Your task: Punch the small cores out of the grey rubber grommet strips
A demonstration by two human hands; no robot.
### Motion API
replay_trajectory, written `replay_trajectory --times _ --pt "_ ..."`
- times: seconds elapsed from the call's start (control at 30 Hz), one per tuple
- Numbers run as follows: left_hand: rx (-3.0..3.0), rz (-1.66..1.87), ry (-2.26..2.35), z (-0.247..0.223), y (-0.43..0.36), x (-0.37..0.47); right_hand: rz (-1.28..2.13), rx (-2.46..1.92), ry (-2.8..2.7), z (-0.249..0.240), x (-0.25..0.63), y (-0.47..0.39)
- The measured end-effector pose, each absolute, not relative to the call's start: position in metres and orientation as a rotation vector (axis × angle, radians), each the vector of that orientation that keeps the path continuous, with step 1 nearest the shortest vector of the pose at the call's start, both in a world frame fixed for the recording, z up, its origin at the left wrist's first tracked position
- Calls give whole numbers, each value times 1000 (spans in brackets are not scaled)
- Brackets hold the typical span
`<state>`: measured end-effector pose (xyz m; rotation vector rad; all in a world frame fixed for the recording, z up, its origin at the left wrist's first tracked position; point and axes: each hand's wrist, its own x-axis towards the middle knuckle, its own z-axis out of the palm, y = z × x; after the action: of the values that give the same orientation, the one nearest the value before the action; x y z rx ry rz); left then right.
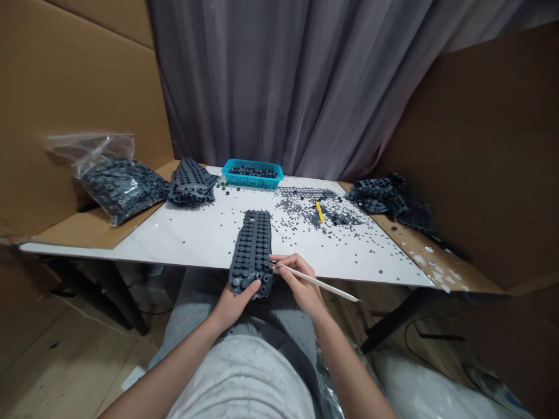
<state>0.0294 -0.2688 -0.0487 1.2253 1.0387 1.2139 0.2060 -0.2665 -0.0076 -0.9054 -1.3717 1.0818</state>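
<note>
L hand [233,305]: gry sheet [252,250] | blu bskt [252,181] beyond | yel stick [320,212] amid bits [301,219]

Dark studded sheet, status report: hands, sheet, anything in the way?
Left hand gripping studded sheet at near end. Right hand holding thin white stick, one end by sheet's right edge. No blockage seen; loose dark bits scattered on tabletop.

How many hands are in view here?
2: the left hand holds the near end of the dark studded sheet; the right hand holds a white stick beside its right edge. No others show.
</note>
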Motion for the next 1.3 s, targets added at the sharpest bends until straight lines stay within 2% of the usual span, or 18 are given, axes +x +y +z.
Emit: replay_trajectory --times 0.3,0.53,1.3 --pt "1123 1245 1075 -45 -276 35 1207 -818 -1413 -21 193 -280" --pt "1063 1339 1093 -47 -273 40 1041 -863 -1542 -19 195 -281" --pt "1217 1307 1128 -45 -268 34 1011 -953 -1639 -14 197 -277"
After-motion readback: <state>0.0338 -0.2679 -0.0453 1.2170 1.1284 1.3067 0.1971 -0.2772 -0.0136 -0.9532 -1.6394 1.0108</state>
